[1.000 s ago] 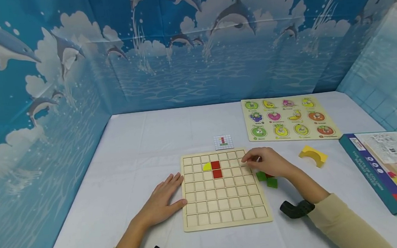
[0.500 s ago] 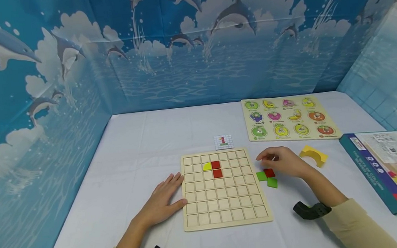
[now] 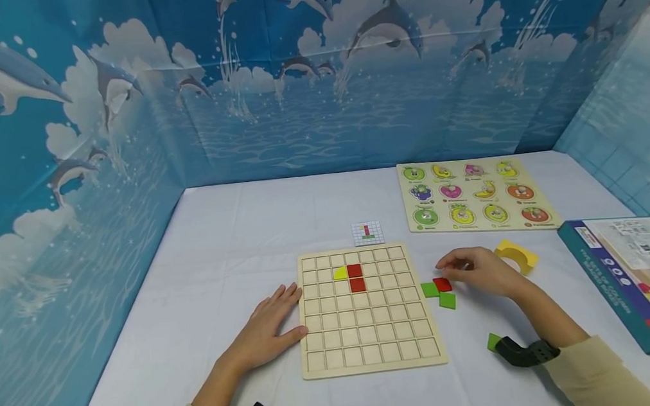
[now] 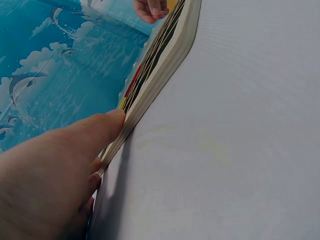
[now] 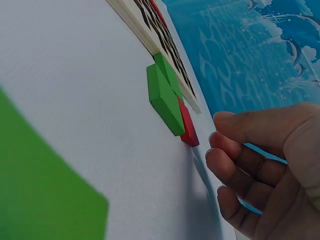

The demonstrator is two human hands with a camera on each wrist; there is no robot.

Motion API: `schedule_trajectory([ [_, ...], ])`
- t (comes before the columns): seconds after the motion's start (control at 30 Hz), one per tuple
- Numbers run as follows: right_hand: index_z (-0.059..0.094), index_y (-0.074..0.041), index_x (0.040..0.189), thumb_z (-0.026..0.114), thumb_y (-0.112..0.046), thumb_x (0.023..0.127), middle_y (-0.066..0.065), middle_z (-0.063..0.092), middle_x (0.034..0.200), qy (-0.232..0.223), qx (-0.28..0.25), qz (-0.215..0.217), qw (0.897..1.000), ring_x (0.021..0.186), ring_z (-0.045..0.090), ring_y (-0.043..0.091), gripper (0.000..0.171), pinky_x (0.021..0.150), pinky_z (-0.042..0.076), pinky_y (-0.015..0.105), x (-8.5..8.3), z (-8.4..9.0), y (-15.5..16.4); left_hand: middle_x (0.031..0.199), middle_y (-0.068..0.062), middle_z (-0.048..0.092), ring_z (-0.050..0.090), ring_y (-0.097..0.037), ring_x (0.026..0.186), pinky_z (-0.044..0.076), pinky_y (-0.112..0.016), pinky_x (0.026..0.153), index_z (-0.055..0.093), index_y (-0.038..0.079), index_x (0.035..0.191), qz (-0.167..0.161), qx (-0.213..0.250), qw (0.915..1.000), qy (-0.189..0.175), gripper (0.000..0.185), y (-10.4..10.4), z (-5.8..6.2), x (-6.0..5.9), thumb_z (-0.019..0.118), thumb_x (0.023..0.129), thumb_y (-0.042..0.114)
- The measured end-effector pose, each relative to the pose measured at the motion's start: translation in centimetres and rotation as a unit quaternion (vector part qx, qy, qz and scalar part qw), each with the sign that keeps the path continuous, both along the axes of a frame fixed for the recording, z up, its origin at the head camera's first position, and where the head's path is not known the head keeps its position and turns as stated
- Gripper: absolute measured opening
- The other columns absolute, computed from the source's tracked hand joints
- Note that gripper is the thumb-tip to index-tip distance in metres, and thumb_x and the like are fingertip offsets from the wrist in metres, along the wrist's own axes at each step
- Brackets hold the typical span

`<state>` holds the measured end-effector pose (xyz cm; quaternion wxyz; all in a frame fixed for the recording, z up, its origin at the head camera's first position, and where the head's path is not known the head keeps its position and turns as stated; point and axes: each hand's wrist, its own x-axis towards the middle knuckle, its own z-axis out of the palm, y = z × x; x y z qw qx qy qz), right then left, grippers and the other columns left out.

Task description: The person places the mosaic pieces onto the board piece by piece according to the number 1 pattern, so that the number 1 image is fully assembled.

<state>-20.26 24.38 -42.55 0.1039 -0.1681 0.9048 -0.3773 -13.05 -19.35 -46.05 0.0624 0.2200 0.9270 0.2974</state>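
Observation:
A wooden grid board (image 3: pixel 372 335) lies on the white table. Set in its upper cells are a yellow rounded piece (image 3: pixel 340 273) and two red square blocks (image 3: pixel 357 284), one below the other. With fingers spread, my left hand (image 3: pixel 270 326) rests against the board's left edge; in the left wrist view its thumb (image 4: pixel 107 125) touches the rim. My right hand (image 3: pixel 482 270) hovers beside a loose red block (image 3: pixel 442 284), fingers loosely bent and nothing between them. Two green blocks (image 3: pixel 447 300) lie against that red one, along the board's right edge.
Behind the board lies a small pattern card (image 3: pixel 367 233). A fruit picture board (image 3: pixel 478 199) is at the back right, a yellow arch block (image 3: pixel 516 256) past my right hand, and a boxed set (image 3: pixel 628 286) farther right. Another green block (image 3: pixel 493 342) sits near the right wrist camera.
My right hand has moved right, off the board's right edge, to beside the loose red block, which it uncovered. A green block shows near the right wrist. My left hand stays put.

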Motion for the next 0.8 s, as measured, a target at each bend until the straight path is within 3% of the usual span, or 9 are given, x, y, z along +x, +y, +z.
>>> schedule_trajectory([
  [0.27,0.072,-0.006,0.107,0.071,-0.019,0.091,0.002,0.062,0.089,-0.013,-0.002,0.001,1.0,0.08,0.053,0.019,0.021,0.064,0.047,0.025,0.38,-0.52,0.68,0.159,-0.005,0.024,0.014,-0.025,0.147,0.013,-0.053,0.116,0.031,0.012,0.154,-0.001,-0.002,1.0,0.001,0.075,-0.04,0.04,-0.02,0.058,0.095,0.049],
  [0.57,0.072,-0.007,0.106,0.073,-0.017,0.089,0.0,0.061,0.09,-0.005,0.012,0.019,1.0,0.084,0.051,0.02,0.02,0.07,0.045,0.024,0.43,-0.64,0.72,0.159,-0.005,0.025,0.014,-0.025,0.147,0.012,-0.053,0.116,0.031,0.012,0.154,-0.001,0.002,1.0,0.001,0.074,-0.02,0.13,0.02,0.058,0.095,0.048],
  [0.8,0.069,-0.008,0.1,0.074,-0.014,0.088,0.001,0.058,0.086,-0.005,0.013,0.02,1.0,0.08,0.05,0.019,0.015,0.065,0.044,0.024,0.34,-0.82,0.61,0.159,-0.005,0.025,0.014,-0.025,0.148,0.012,-0.052,0.116,0.031,0.012,0.154,0.002,-0.004,1.0,-0.003,0.075,-0.02,0.09,0.02,0.058,0.095,0.048],
])
